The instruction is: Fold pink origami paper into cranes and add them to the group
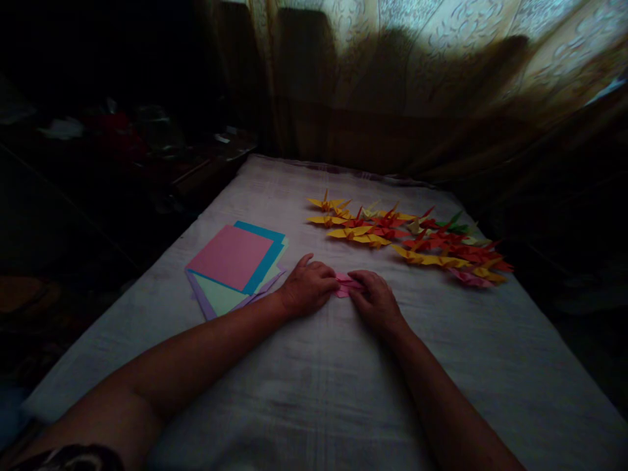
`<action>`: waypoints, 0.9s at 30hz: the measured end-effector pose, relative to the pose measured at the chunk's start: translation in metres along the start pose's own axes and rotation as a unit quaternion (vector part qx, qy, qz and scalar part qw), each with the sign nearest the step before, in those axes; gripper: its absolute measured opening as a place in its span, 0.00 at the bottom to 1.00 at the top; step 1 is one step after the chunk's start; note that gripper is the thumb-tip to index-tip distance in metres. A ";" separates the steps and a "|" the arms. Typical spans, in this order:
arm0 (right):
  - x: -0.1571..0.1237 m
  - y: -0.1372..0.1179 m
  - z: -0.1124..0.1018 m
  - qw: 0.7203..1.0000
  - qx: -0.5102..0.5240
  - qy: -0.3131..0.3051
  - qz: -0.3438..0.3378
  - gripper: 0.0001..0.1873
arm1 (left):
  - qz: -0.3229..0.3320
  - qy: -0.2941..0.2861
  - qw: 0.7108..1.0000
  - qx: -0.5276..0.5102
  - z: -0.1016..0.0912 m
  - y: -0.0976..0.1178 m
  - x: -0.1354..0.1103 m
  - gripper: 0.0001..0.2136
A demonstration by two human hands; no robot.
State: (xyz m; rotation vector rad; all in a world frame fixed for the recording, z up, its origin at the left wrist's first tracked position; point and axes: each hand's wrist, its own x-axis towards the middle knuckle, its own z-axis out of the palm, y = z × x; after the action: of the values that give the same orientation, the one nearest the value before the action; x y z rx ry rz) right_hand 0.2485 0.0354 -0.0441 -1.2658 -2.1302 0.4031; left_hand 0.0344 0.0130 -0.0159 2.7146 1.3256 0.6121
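Observation:
Both my hands rest on a white cloth-covered surface [314, 392] and meet over a small folded pink paper [346, 286]. My left hand [307, 288] has its fingers curled down onto the paper's left side. My right hand [377, 297] pinches the paper's right side with bent fingers. Most of the paper is hidden under my fingers. A stack of coloured square sheets [235, 265], pink on top with blue, green and purple beneath, lies just left of my left hand.
Several folded paper cranes [412, 239] in yellow, red, orange, green and pink lie in a row at the back right. A patterned curtain [441, 78] hangs behind. A dark cluttered table [147, 150] stands at the left.

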 end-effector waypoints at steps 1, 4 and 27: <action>0.001 0.003 -0.001 1.000 0.011 -0.013 -0.014 0.17 | 0.012 0.001 1.000 0.012 0.000 0.000 -0.001 0.08; 0.004 0.010 -0.004 0.998 0.003 -0.040 -0.038 0.18 | 0.039 0.001 0.999 0.036 -0.001 0.000 -0.004 0.10; -0.022 -0.054 -0.014 0.946 -0.220 -0.226 0.079 0.34 | 0.040 -0.101 0.991 0.082 -0.015 -0.001 -0.018 0.22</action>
State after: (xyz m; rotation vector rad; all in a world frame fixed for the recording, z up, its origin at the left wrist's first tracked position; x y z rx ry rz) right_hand 0.2283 -0.0115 -0.0123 -1.7372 -2.6136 0.3145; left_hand 0.0186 -0.0018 -0.0082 2.8784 1.2749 0.2307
